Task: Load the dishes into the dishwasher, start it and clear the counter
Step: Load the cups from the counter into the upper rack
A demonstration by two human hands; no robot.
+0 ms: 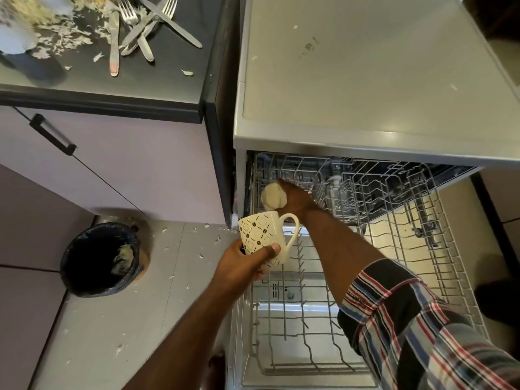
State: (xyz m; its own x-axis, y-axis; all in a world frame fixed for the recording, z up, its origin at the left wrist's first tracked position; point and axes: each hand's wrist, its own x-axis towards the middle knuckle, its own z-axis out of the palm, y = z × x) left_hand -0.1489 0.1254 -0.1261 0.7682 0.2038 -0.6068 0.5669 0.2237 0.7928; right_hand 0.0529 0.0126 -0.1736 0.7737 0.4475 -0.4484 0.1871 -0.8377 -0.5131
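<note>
**Two cups at the dishwasher racks**

Left hand point(239, 266): fingers wrapped round patterned mug point(263, 239), above lower rack point(295, 333). Right hand point(295, 199): fingers grip pale cup point(272, 196) at upper rack point(365, 192), 12 o'clock of mug. Dirty cutlery point(140, 29) on tabletop point(157, 80), 11 o'clock.

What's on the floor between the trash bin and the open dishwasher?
In the head view, only scattered pale food scraps lie on the grey floor between the bin and the dishwasher; no dishes.
</note>
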